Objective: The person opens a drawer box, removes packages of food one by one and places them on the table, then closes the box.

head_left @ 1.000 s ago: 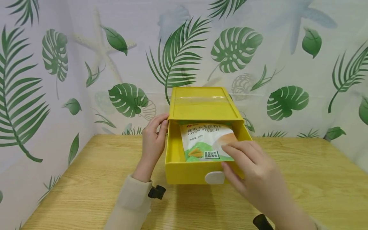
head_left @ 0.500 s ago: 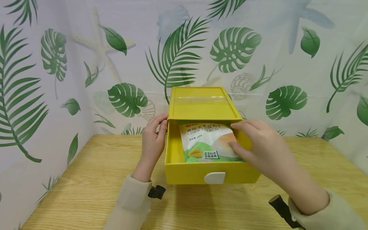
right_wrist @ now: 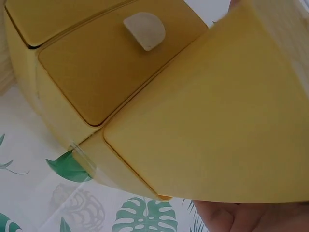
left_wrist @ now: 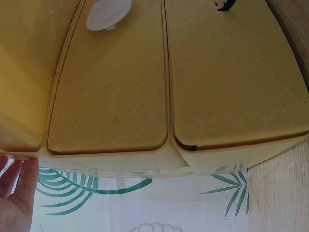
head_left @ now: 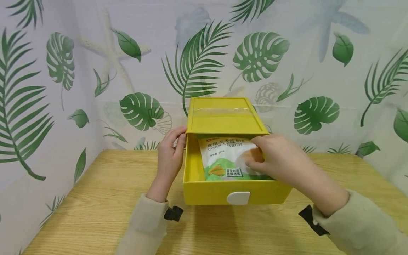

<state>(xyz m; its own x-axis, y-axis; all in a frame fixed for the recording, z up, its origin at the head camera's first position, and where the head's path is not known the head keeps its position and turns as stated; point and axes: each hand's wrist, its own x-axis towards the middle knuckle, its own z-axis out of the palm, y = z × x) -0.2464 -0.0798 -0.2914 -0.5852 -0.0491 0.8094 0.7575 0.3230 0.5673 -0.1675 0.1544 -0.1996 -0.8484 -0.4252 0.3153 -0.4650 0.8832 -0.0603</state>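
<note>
Corn starch packet (head_left: pixel 223 156) lies in the yellow drawer (head_left: pixel 205 193), extending left from the nearer right grip (head_left: pixel 280 157) — thumb and finger parted, hold undetermined. Left grip (head_left: pixel 169 156), fingers uncurled, touches the cabinet's (head_left: pixel 224 123) left edge.

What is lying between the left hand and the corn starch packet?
In the head view, the open yellow drawer's left wall, then a bare strip of the drawer's inside, separate the left hand from the corn starch packet.
</note>
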